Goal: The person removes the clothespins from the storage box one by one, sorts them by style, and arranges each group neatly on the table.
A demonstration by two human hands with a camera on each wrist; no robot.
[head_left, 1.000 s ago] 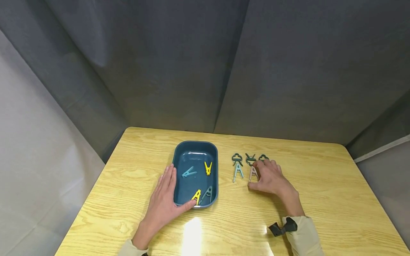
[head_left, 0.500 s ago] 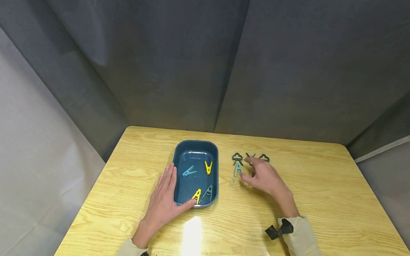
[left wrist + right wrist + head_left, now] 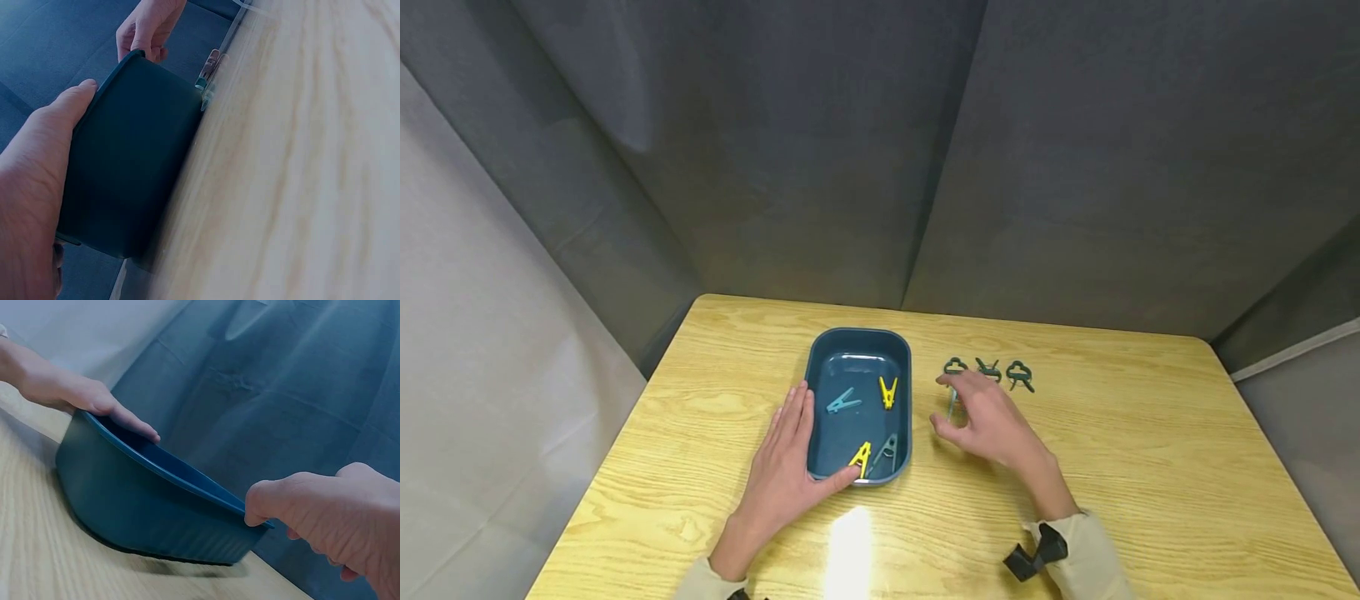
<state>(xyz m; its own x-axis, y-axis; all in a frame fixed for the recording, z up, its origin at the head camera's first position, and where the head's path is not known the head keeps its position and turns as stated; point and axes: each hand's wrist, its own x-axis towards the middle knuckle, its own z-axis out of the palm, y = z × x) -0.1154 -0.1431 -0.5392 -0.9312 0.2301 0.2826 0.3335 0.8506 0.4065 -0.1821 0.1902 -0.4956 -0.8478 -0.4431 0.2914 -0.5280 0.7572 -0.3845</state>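
My left hand (image 3: 778, 462) rests against a dark blue-green plastic bin (image 3: 859, 335), its straight fingers along the left wall and its thumb over the near rim. Inside lie a light blue clothespin (image 3: 843, 402), a yellow clothespin (image 3: 888, 392), a second yellow one (image 3: 861, 457) and a grey-green clothespin (image 3: 885, 455). To the right of the bin, my right hand (image 3: 992, 422) hovers over a light blue clothespin (image 3: 953, 403), thumb and fingers apart on either side of it. In the left wrist view a pinkish clothespin (image 3: 211, 61) lies on the table; the right hand hides it in the head view.
Behind the right hand, three dark green cloud-shaped clips, including the rightmost clip (image 3: 1019, 375), lie in a row. The wooden table (image 3: 1150, 433) reaches back to a grey curtain (image 3: 1075, 167).
My right hand has moved left, from around the pinkish clothespin to over the light blue one, uncovering the rightmost green clip. The left hand and bin stay in place.
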